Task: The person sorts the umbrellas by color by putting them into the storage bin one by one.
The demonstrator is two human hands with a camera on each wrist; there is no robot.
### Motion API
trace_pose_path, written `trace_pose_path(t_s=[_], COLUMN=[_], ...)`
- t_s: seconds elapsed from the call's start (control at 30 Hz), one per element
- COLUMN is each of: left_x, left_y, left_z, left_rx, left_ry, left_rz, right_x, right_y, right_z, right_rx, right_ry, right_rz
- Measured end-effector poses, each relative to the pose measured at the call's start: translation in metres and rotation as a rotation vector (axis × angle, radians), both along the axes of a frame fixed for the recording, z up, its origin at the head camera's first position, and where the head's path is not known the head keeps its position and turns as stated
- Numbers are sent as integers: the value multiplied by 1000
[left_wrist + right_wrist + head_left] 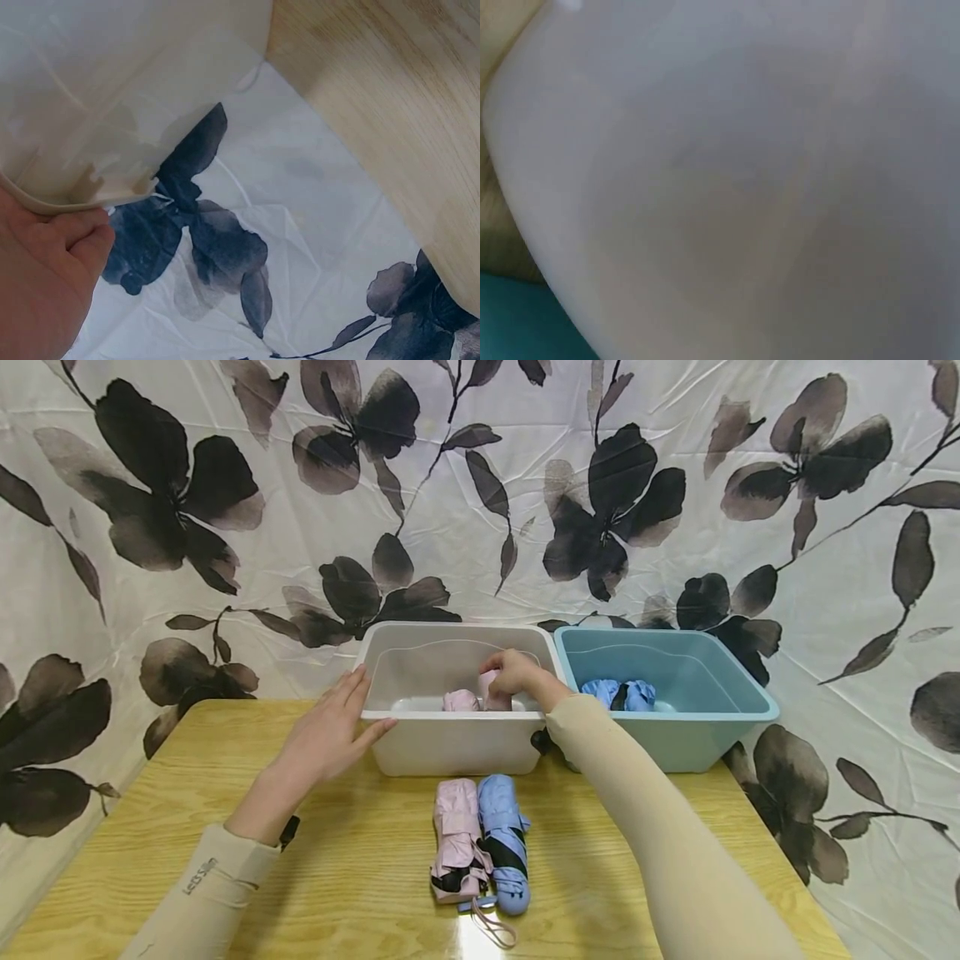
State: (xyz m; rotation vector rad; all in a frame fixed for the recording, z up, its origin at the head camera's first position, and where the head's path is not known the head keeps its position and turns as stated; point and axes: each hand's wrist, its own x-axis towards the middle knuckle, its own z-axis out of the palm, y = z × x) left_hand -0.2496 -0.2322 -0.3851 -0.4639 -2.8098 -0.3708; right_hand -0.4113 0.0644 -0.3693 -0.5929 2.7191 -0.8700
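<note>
My right hand [517,675] reaches into the white bin [457,745] and grips a pink folded umbrella [496,695], held upright, its lower part hidden by the front wall. Beside it in the bin lies another pink folded umbrella [461,700]. My left hand [330,727] rests on the bin's left rim with its fingers stretched along the side and its thumb over the front corner. In the left wrist view, the knuckles [52,255] press up against the rim. Only the blurred bin wall [727,180] fills most of the right wrist view.
A teal bin [675,739] stands against the white bin's right side, with blue folded umbrellas [637,695] inside. In front, a pink umbrella [456,827] and a blue umbrella [504,843] lie side by side on the wooden table [360,877]. Floral cloth [480,485] hangs behind.
</note>
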Motion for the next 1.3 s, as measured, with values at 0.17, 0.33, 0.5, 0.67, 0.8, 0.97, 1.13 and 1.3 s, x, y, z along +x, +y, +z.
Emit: trace_pose_path(t_s=[0.17,0.33,0.5,0.67,0.8,0.97,1.13,1.3], left_x=[-1,-1,-1,-3,-2,-1,-1,-3], left_y=[0,0,1,0,0,0,1,0], left_z=[1,-1,-2,-3,-3,-3,-3,-4], left_rx=[1,1,6,6,6,18,31,38], left_ry=[0,1,5,14,9,-3,3,15], left_rz=[2,4,1,6,5,4,-4,-8], right_x=[1,1,3,7,11,16,27,49], right_y=[-3,-4,-4,-5,-3,-1,5,16], right_z=[-2,-6,-7,-4,-2,3,11,20], right_rx=[14,-43,-28,12,33,37,-9,-143], right_ry=[-84,-247,-251,-211,-203,-166,-53,29], right_rz=[34,76,94,102,101,128,157,143])
